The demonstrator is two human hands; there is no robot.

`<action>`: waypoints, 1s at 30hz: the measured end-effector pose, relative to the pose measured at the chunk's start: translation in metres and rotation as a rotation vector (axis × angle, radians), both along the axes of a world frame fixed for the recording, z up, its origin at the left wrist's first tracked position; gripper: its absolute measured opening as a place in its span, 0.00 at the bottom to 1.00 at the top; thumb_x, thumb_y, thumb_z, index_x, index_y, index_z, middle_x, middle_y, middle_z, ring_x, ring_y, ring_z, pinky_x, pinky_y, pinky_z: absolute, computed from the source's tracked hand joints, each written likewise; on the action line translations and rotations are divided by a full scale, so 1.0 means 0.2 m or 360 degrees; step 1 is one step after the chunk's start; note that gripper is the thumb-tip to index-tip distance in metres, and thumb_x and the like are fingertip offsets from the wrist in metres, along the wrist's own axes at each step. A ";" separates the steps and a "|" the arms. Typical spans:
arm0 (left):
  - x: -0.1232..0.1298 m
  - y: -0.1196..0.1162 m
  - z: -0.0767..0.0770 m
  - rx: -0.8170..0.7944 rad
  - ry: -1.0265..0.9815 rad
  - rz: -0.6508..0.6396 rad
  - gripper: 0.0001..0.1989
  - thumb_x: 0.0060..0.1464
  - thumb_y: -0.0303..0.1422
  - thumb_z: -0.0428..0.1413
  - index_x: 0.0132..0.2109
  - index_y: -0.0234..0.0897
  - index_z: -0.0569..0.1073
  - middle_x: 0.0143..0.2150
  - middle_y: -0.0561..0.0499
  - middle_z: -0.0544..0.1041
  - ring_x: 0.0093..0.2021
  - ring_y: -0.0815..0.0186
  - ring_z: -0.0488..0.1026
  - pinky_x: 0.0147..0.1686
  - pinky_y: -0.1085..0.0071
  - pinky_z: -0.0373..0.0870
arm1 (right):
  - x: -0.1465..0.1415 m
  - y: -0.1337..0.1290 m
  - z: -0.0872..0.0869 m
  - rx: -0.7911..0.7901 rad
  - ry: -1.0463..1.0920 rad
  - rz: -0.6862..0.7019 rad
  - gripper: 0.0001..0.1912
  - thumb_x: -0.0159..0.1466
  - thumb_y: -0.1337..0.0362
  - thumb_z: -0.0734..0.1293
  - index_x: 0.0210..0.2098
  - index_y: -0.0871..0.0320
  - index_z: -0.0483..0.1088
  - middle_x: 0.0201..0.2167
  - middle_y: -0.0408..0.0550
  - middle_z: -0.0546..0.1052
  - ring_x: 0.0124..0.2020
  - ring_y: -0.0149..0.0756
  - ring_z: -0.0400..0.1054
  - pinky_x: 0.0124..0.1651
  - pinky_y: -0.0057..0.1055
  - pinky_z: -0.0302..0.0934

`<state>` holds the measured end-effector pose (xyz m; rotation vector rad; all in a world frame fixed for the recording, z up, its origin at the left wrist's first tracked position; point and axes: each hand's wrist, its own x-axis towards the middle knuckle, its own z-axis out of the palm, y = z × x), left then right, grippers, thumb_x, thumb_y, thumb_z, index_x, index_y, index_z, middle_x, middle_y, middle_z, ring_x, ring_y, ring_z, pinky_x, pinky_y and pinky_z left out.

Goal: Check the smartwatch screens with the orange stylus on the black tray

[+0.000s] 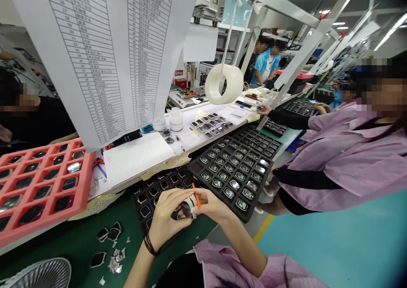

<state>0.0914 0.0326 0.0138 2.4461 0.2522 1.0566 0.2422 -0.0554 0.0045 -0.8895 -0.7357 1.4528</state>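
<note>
In front of me, my left hand point(168, 214) curls its fingers and thumb around a small watch part point(186, 209) with a dark glossy face and a pale side. My right hand point(210, 204) meets it from the right, its fingers pinching a thin orange stick-like tool point(196, 195) against that part. Fingers cover much of the part, and the tool's lower end is hard to make out. Beneath the hands lies a black foam tray point(143, 195) of watch frames. Another black tray point(224, 163), to the right, holds watch cases with green insides.
At left, a red foam tray point(84, 182) holds dark watch screens. Loose screens point(98, 259), peeled scraps point(117, 260) and a ribbed fan-like object point(47, 275) lie below it. A printed sheet point(111, 59) and a tape roll point(224, 84) hang ahead. A co-worker point(349, 152) stands right.
</note>
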 end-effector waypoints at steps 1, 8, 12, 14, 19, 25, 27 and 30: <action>0.00 0.00 0.00 -0.0006 -0.0007 0.0003 0.26 0.43 0.22 0.57 0.52 0.42 0.70 0.46 0.48 0.78 0.47 0.57 0.72 0.46 0.59 0.69 | 0.00 0.00 0.00 0.0008 -0.0016 0.0002 0.29 0.44 0.62 0.79 0.44 0.60 0.73 0.27 0.44 0.78 0.28 0.35 0.74 0.38 0.34 0.68; -0.01 -0.02 0.01 -0.0127 -0.0068 0.0057 0.25 0.43 0.22 0.58 0.51 0.41 0.71 0.48 0.46 0.77 0.50 0.55 0.71 0.49 0.56 0.69 | 0.01 0.00 0.01 0.0114 -0.0242 -0.0180 0.27 0.48 0.59 0.77 0.46 0.56 0.72 0.37 0.48 0.80 0.38 0.39 0.75 0.45 0.36 0.66; -0.03 -0.03 0.01 -0.0337 -0.0080 0.0094 0.25 0.43 0.22 0.58 0.51 0.40 0.72 0.54 0.44 0.74 0.54 0.55 0.70 0.51 0.57 0.70 | 0.02 -0.04 0.06 0.0346 -0.0536 -0.0863 0.12 0.61 0.53 0.67 0.39 0.54 0.72 0.26 0.46 0.80 0.30 0.38 0.75 0.39 0.38 0.68; -0.03 -0.03 0.01 -0.0493 -0.0041 0.0095 0.26 0.43 0.22 0.58 0.52 0.39 0.72 0.52 0.45 0.76 0.50 0.57 0.74 0.47 0.61 0.73 | 0.01 -0.08 0.08 0.0504 -0.0573 -0.1038 0.19 0.66 0.50 0.58 0.35 0.55 0.72 0.17 0.44 0.77 0.17 0.37 0.70 0.27 0.37 0.67; -0.04 -0.05 -0.01 -0.0628 -0.0014 0.0149 0.27 0.42 0.23 0.58 0.52 0.39 0.73 0.49 0.46 0.78 0.44 0.58 0.77 0.34 0.70 0.76 | -0.03 -0.14 0.12 0.0785 -0.0644 -0.1165 0.25 0.69 0.54 0.53 0.27 0.56 0.75 0.17 0.48 0.77 0.16 0.39 0.70 0.23 0.39 0.65; -0.03 -0.05 -0.01 -0.0623 -0.0026 0.0150 0.25 0.42 0.24 0.59 0.52 0.38 0.73 0.49 0.46 0.78 0.43 0.58 0.77 0.33 0.71 0.76 | -0.04 -0.13 0.10 0.0758 -0.0850 -0.1299 0.25 0.69 0.56 0.53 0.24 0.55 0.74 0.17 0.48 0.76 0.20 0.41 0.72 0.27 0.41 0.67; -0.03 -0.05 -0.01 -0.0592 -0.0046 0.0147 0.25 0.43 0.24 0.58 0.52 0.38 0.73 0.49 0.46 0.78 0.41 0.59 0.78 0.32 0.71 0.76 | -0.04 -0.13 0.10 0.0798 -0.0871 -0.1311 0.25 0.69 0.58 0.53 0.25 0.55 0.74 0.17 0.48 0.76 0.21 0.40 0.72 0.27 0.40 0.66; -0.03 -0.06 0.00 -0.0579 -0.0058 0.0139 0.25 0.43 0.24 0.59 0.52 0.38 0.73 0.49 0.46 0.79 0.39 0.61 0.78 0.31 0.72 0.76 | -0.05 -0.13 0.10 0.0877 -0.0862 -0.1337 0.23 0.70 0.61 0.53 0.27 0.56 0.75 0.18 0.47 0.77 0.21 0.39 0.72 0.27 0.39 0.66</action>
